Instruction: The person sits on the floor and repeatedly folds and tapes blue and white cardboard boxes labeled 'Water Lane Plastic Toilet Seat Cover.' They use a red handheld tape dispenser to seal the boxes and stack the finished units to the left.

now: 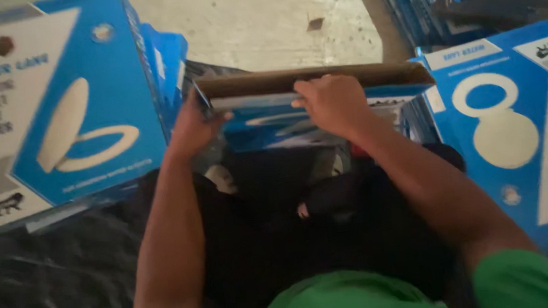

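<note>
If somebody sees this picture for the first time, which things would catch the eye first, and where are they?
First, the two bare hands at the centre: the left hand and the right hand grip the open blue cardboard box by its brown top flap. Next, the big blue and white boxes picturing a white oval seat, one at the left and one at the right.

Green short-sleeved shirt (332,305), dark trousers (298,241), bare forearms.

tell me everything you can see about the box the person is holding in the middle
The open box is blue and white printed cardboard with a brown unprinted inside on its raised flap. It stands in front of the person, between other blue boxes, its opening facing up. The left hand grips its left end; the right hand lies over its front edge, fingers curled inward.
</note>
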